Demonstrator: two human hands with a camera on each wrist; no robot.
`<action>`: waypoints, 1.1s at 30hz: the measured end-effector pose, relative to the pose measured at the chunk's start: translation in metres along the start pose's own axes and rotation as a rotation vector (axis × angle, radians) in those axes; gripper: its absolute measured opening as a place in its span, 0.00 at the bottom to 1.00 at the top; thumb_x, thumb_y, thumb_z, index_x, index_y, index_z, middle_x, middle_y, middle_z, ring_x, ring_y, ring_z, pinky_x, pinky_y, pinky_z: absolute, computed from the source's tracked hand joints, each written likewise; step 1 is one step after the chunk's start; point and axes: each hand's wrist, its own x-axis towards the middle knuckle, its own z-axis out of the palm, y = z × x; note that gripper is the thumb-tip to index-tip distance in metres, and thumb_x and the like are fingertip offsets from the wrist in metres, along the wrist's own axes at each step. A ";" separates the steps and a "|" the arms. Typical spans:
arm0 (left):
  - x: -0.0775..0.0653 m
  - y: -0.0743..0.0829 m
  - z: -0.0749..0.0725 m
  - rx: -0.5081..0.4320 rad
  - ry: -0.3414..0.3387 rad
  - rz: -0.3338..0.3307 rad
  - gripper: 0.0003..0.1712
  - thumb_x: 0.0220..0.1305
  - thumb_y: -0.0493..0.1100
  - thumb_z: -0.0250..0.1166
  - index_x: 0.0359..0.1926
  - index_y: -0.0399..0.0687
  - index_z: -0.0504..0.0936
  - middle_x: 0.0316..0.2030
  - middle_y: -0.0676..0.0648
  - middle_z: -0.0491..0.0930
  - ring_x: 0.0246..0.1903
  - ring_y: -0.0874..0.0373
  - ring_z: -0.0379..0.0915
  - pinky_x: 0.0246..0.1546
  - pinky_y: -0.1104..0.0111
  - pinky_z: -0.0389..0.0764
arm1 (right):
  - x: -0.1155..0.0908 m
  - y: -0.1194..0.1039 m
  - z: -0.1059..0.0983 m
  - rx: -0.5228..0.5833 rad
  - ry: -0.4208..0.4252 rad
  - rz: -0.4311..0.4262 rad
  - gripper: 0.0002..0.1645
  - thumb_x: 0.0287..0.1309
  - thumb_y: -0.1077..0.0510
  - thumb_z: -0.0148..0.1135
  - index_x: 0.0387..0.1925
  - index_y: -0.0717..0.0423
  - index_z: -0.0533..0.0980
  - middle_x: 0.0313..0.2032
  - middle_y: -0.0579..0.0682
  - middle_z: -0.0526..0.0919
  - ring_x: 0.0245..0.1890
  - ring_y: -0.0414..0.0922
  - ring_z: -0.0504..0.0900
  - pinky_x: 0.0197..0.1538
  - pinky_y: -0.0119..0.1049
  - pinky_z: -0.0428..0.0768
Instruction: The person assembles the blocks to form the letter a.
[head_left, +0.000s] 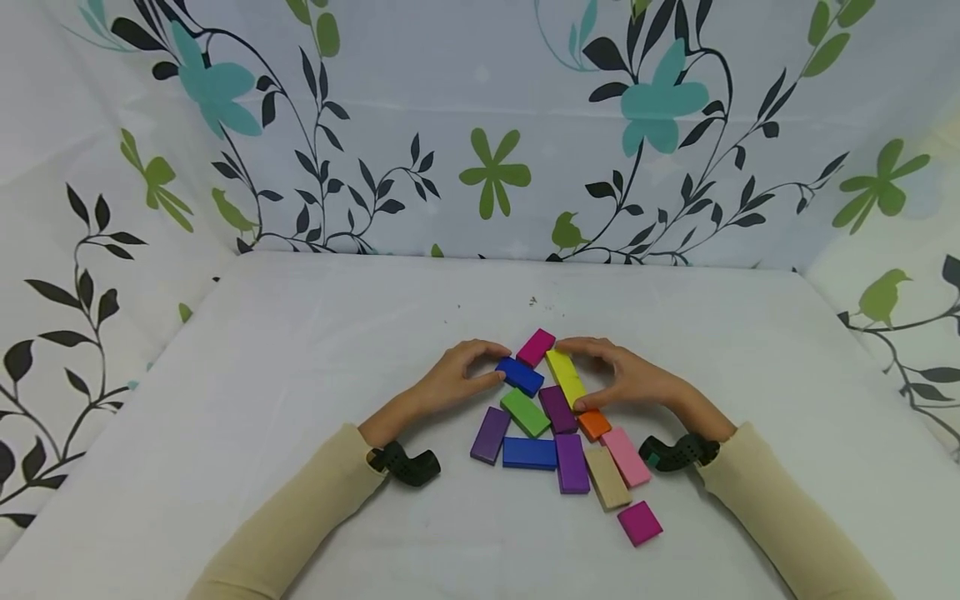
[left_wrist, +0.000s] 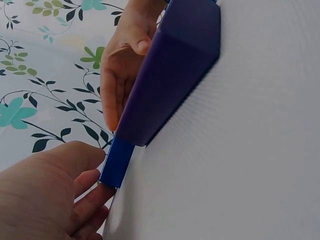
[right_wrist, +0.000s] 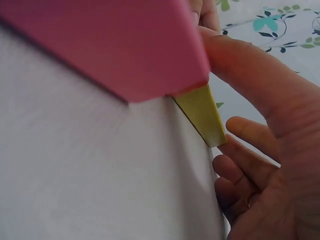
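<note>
Enclosed on three sides by white fabric (dark leafy branches, teal flowers, green birds), around a white table.

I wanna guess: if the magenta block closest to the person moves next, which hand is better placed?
Probably the right hand: it's nearer that magenta block, though it holds the yellow block. The left hand, pinching a blue block, is farther away.

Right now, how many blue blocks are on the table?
2. One blue block is at the left hand; the other blue block is below the green block in the head view. The hands may hide more.
</note>
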 end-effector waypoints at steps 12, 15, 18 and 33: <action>0.001 -0.001 0.001 0.012 0.005 0.013 0.21 0.68 0.41 0.61 0.60 0.41 0.75 0.58 0.44 0.76 0.64 0.49 0.65 0.66 0.53 0.61 | 0.001 -0.002 -0.006 -0.064 -0.092 -0.039 0.56 0.45 0.49 0.77 0.72 0.53 0.59 0.70 0.58 0.59 0.68 0.58 0.55 0.65 0.64 0.60; 0.000 -0.002 0.001 0.016 0.007 0.016 0.21 0.68 0.40 0.61 0.60 0.40 0.75 0.58 0.44 0.76 0.63 0.49 0.66 0.66 0.53 0.62 | 0.001 -0.001 -0.005 -0.071 -0.093 -0.043 0.56 0.45 0.49 0.77 0.73 0.53 0.58 0.70 0.58 0.58 0.69 0.59 0.54 0.65 0.66 0.59; -0.001 -0.002 0.001 0.014 0.008 0.011 0.21 0.68 0.40 0.61 0.60 0.40 0.75 0.58 0.43 0.76 0.63 0.49 0.66 0.66 0.53 0.61 | 0.002 0.000 -0.004 -0.076 -0.082 -0.044 0.55 0.46 0.48 0.76 0.73 0.52 0.59 0.70 0.58 0.59 0.68 0.57 0.56 0.65 0.62 0.62; 0.000 -0.004 0.001 0.014 -0.007 0.008 0.21 0.68 0.40 0.61 0.61 0.40 0.75 0.59 0.43 0.76 0.64 0.48 0.65 0.67 0.52 0.60 | 0.002 0.004 -0.005 -0.052 -0.032 -0.024 0.52 0.45 0.48 0.76 0.71 0.50 0.62 0.67 0.55 0.64 0.57 0.50 0.65 0.56 0.47 0.70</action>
